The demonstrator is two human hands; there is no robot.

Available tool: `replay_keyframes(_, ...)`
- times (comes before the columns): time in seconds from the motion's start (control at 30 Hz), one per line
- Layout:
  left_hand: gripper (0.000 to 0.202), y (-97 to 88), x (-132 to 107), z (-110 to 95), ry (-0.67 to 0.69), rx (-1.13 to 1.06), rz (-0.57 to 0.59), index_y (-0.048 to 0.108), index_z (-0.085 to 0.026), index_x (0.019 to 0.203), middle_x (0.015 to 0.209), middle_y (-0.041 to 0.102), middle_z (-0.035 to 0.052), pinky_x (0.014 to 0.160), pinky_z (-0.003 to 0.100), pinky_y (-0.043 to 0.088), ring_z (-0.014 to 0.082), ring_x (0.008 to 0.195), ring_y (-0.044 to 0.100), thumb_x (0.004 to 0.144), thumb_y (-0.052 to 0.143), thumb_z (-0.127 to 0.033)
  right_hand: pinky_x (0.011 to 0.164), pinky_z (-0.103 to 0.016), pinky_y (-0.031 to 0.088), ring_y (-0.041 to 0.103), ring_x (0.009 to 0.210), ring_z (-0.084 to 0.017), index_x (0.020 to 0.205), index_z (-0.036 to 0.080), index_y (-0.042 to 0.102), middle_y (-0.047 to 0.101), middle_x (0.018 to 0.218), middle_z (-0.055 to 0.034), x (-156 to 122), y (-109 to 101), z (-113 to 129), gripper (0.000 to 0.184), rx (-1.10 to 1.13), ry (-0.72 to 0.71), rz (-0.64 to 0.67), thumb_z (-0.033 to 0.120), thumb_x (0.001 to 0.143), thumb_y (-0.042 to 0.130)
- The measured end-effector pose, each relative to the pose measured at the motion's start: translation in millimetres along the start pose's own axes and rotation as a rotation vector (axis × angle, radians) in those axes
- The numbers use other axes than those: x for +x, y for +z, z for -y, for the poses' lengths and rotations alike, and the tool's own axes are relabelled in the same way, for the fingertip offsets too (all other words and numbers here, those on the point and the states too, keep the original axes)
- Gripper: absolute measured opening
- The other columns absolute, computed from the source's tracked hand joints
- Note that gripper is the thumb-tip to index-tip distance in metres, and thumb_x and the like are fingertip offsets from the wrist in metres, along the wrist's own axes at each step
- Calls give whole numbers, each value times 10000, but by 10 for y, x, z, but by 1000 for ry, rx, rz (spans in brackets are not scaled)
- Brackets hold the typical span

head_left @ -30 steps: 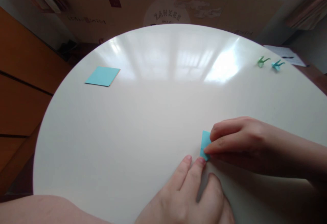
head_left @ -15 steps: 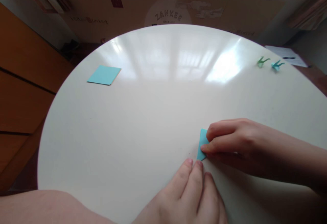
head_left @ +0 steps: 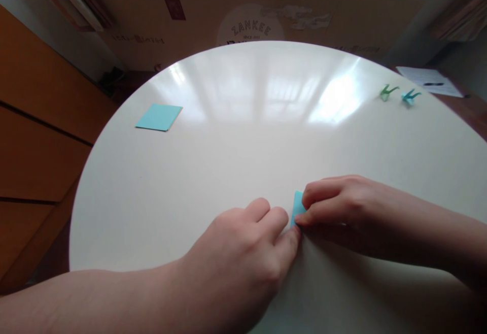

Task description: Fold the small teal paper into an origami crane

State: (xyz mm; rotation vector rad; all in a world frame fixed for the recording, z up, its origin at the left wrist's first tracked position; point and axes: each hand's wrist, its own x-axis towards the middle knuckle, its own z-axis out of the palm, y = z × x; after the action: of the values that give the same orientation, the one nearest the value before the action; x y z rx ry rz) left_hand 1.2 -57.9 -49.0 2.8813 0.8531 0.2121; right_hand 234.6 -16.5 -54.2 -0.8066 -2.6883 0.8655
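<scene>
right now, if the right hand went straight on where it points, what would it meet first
Likely the left hand, just past the blue paper that the right hand holds; whether they already touch is unclear.

My shiny white counter has flat blue paper at left, a green folded shape and blue folded shape at right, and my little blue piece nearer me.

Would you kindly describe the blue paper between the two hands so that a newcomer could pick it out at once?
On the white table, look lower right, where the left hand and right hand come together. The blue paper is the narrow strip showing between them, partly hidden by the right hand. Unlike the untouched blue square at far left, it has hands on it.
</scene>
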Motion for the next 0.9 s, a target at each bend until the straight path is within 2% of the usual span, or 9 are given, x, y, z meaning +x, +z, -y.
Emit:
replay_keyframes(0.2, 245, -40, -58, -37, 130, 171, -10, 722, -117, 986, 847, 622, 80, 522, 356, 445, 233, 718, 535, 869, 522, -37, 575, -224, 360, 549, 635, -97, 841, 215, 753, 635, 762, 8, 1, -53, 4, 169, 22, 72, 72, 149, 932, 628)
replay_keyframes(0.33, 286, -49, -136, -76, 135, 246, -5, 729, -121, 1035, 889, 657, 100, 535, 361, 460, 249, 744, 559, 864, 515, -39, 569, -219, 344, 516, 606, -88, 793, 222, 749, 607, 700, 26, 11, -95, -27, 177, -8, 77, 96, 170, 927, 646)
replay_keyframes(0.4, 297, -50, -151, -64, 155, 255, 7, 729, -122, 1045, 920, 670, 105, 554, 363, 476, 248, 754, 569, 865, 509, -35, 573, -213, 351, 524, 602, -85, 832, 240, 771, 623, 700, 31, 18, -112, -47, 150, 0, 92, 99, 198, 926, 662)
replay_keyframes(0.57, 278, -85, -112, 23, 181, 185, 41, 699, -122, 1080, 1086, 679, 135, 719, 363, 526, 255, 935, 596, 924, 481, -51, 593, -198, 386, 592, 622, -84, 935, 295, 811, 703, 755, 35, 38, -142, -53, 136, 76, 148, 119, 266, 931, 679)
replay_keyframes(0.67, 253, -99, -70, 74, 195, 94, 54, 667, -146, 1122, 1185, 665, 133, 819, 346, 523, 242, 1027, 584, 978, 463, -105, 612, -196, 411, 610, 645, -96, 980, 289, 817, 718, 769, 17, 32, -167, -79, 165, 128, 159, 137, 231, 928, 672)
replay_keyframes(0.73, 236, -95, -53, 94, 194, 39, 61, 652, -163, 1134, 1180, 670, 119, 854, 342, 518, 235, 1044, 585, 992, 467, -131, 629, -198, 434, 616, 661, -105, 1025, 268, 811, 720, 783, -1, 17, -197, -146, 209, 196, 159, 141, 180, 925, 650)
replay_keyframes(0.8, 228, -89, -48, 104, 177, 2, 68, 647, -172, 1120, 1145, 681, 103, 866, 339, 515, 229, 1042, 589, 982, 476, -115, 624, -207, 450, 610, 664, -116, 1039, 216, 802, 716, 800, -26, -3, -238, -240, 206, 269, 148, 97, 173, 924, 637)
replay_keyframes(0.9, 211, -90, -46, 116, 159, -30, 80, 649, -176, 1074, 1132, 685, 91, 854, 331, 515, 225, 1029, 591, 960, 492, -91, 549, -209, 427, 547, 602, -111, 999, 175, 795, 671, 729, -22, -32, -303, -335, 163, 314, 126, -4, 258, 911, 686)
